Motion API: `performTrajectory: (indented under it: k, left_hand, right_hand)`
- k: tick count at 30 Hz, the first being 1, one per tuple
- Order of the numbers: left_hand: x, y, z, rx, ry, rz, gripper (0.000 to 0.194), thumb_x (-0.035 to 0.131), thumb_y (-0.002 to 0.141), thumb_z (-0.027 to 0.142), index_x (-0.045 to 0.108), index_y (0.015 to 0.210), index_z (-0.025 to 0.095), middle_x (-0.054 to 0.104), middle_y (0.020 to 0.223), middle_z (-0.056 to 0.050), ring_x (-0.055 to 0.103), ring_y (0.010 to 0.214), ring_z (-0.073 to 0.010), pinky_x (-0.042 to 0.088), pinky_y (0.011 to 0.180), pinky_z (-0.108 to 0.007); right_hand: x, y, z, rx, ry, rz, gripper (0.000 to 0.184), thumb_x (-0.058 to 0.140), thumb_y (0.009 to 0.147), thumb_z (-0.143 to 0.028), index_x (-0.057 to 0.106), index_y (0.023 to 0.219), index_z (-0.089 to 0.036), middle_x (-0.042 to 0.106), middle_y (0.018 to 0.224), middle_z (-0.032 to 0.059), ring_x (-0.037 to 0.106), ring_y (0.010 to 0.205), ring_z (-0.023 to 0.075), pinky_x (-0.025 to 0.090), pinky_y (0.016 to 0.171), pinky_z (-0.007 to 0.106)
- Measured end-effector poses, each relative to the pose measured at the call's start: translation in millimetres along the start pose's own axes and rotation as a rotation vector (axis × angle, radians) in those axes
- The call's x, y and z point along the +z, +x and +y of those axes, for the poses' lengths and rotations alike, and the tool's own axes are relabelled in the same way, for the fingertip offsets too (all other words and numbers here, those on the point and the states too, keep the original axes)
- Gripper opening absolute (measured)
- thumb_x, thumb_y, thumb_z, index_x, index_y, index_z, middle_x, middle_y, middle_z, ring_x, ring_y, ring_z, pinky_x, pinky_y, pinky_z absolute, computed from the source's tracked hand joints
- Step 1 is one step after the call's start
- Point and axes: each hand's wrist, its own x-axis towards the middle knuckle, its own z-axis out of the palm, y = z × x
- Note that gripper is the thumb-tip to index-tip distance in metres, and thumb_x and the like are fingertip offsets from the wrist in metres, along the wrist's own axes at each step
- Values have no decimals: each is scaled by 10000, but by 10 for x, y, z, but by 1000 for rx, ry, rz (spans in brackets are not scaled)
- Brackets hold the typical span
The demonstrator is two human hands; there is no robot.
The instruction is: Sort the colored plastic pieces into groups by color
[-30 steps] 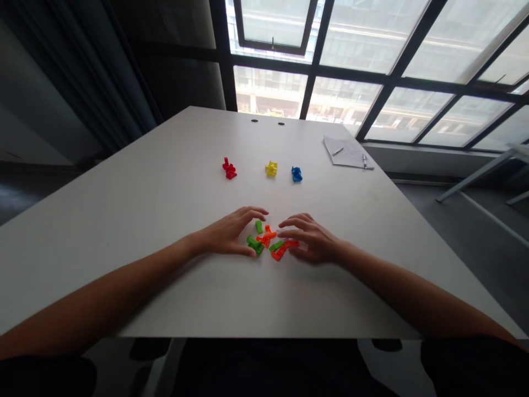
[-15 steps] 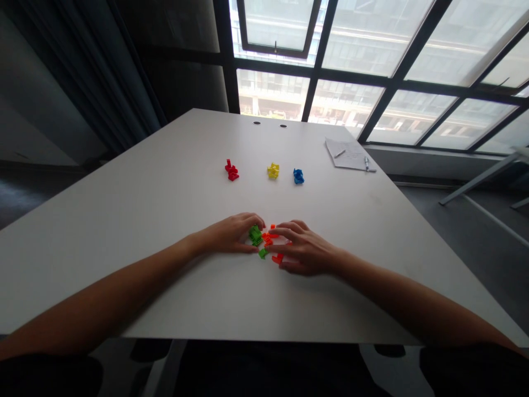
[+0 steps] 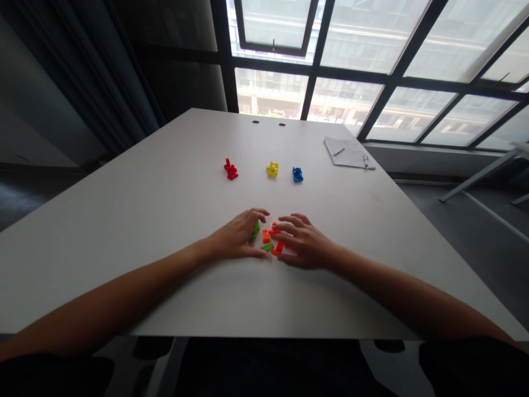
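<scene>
A small pile of green pieces (image 3: 266,247) and orange pieces (image 3: 265,236) lies on the white table (image 3: 165,220) between my hands. My left hand (image 3: 236,238) curls over the left side of the pile, fingers bent round a green piece (image 3: 256,227) and thumb on the table. My right hand (image 3: 303,241) rests on the right side, fingers spread and lying on orange pieces (image 3: 278,248). Part of the pile is hidden under both hands.
Farther back on the table sit three small heaps: red pieces (image 3: 230,169), yellow pieces (image 3: 271,169) and blue pieces (image 3: 297,174). A sheet of paper (image 3: 349,153) with a pen (image 3: 365,160) lies at the far right. Large windows stand behind the table.
Both hands have closed in on the pile, pushing the green and orange pieces together. The left hand's fingers now curl over the green pieces.
</scene>
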Motion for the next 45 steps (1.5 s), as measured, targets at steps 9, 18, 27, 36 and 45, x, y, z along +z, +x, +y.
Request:
performTrajectory:
  k: [9, 18, 27, 36, 45]
  left_hand:
    - [24, -13, -5, -7, -48, -82, 583, 765, 893, 413, 444, 1352, 252, 575, 1441, -152, 633, 1282, -266, 551, 1067, -444]
    - [-336, 8, -73, -72, 55, -266, 404, 678, 915, 362, 617, 1290, 227, 705, 1240, -103, 687, 1091, -255, 575, 946, -373]
    - [-551, 9, -365, -34, 181, -247, 330, 634, 867, 259, 650, 1194, 214, 701, 1246, -111, 662, 1143, -284, 518, 1045, -429]
    - [-211, 16, 47, 191, 295, -24, 317, 652, 1021, 385, 678, 1315, 271, 718, 1329, -87, 641, 1269, -282, 471, 1121, -461]
    - [95, 56, 201, 336, 307, -85, 369, 614, 1062, 311, 670, 1424, 364, 674, 1463, -61, 594, 1385, -297, 489, 1150, -481]
  right_hand:
    - [-18, 69, -19, -37, 24, 10, 531, 693, 987, -468, 613, 1455, -230, 612, 1515, 169, 525, 1406, 372, 407, 1174, 605]
    - [-42, -14, 154, -6, 125, 134, 390, 648, 1036, -390, 635, 1391, -228, 721, 1352, 144, 650, 1253, 305, 503, 1069, 533]
    - [-172, -188, 539, -30, 249, 85, 277, 534, 1036, -170, 749, 1202, -225, 801, 1096, 108, 723, 1024, 239, 594, 921, 447]
    - [-172, -145, 451, -77, 281, 92, 364, 575, 1053, -227, 685, 1397, -277, 748, 1342, 117, 707, 1165, 249, 597, 994, 476]
    - [-83, -173, 634, 67, 253, 218, 180, 609, 1040, -240, 781, 1094, -237, 795, 1087, 102, 721, 1006, 237, 615, 895, 437]
